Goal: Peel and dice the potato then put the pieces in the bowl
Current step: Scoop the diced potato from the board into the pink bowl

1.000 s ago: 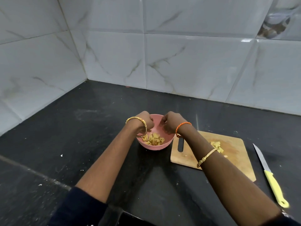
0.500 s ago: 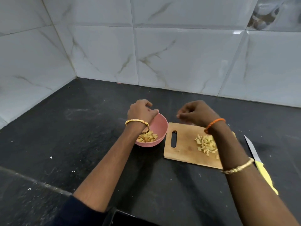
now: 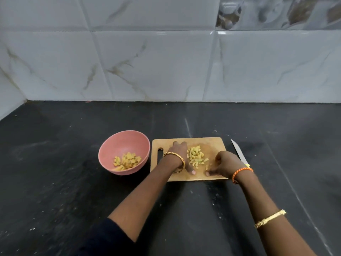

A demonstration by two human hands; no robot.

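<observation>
A pile of yellow potato dice [image 3: 196, 155] lies in the middle of the wooden cutting board [image 3: 212, 145]. My left hand [image 3: 180, 153] rests flat on the board against the pile's left side, fingers apart. My right hand [image 3: 222, 163] is curled on the board at the pile's right, fingertips down by a few stray dice. To the left of the board stands the pink bowl [image 3: 118, 143] with more potato dice [image 3: 127, 160] in its bottom.
A knife [image 3: 239, 152] with a yellow handle lies on the black counter just right of the board, partly hidden behind my right wrist. White marbled tile walls rise at the back and far left.
Both hands left the bowl and moved right onto the cutting board, coming down on either side of the diced pile. The view shifted right as well.
</observation>
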